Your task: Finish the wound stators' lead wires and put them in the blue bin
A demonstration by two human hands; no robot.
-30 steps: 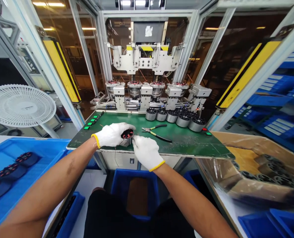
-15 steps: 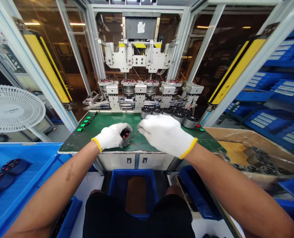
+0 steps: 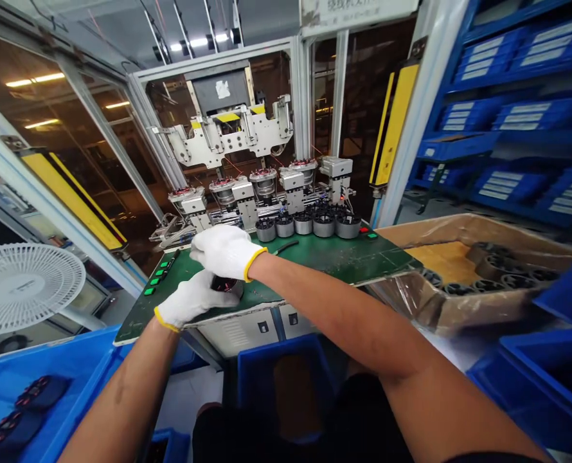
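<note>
Here on the head camera, the person's left hand (image 3: 193, 301) in its white knit glove is closing around a small wound motor stator (image 3: 227, 286), gripping it low against the green bench top (image 3: 363, 257), with dark windings and red showing on top. The right hand (image 3: 223, 252) is reaching across above it, open, its fingers stretching left, and it's hovering just over the stator; whether it's touching, I can't tell from this angle. Both gloves are wearing yellow cuffs.

Just beyond the hands, a row of metal stator housings (image 3: 305, 225) is standing along the far edge of the bench, with the dark handle of a pair of pliers (image 3: 286, 245) lying in front of them. Green push buttons (image 3: 159, 280) are running down the bench's left side.

Behind all that, an automated fixture machine (image 3: 261, 193) is sitting inside its aluminium frame, flanked by yellow light curtains (image 3: 394, 122). Off to the left, a blue tray (image 3: 49, 379) is holding dark stators, and a white fan (image 3: 23, 289) is standing beyond it. On the right, a cardboard box (image 3: 464, 241) is holding more cores (image 3: 488, 284), with blue bins racked on shelves (image 3: 522, 116) behind.
</note>
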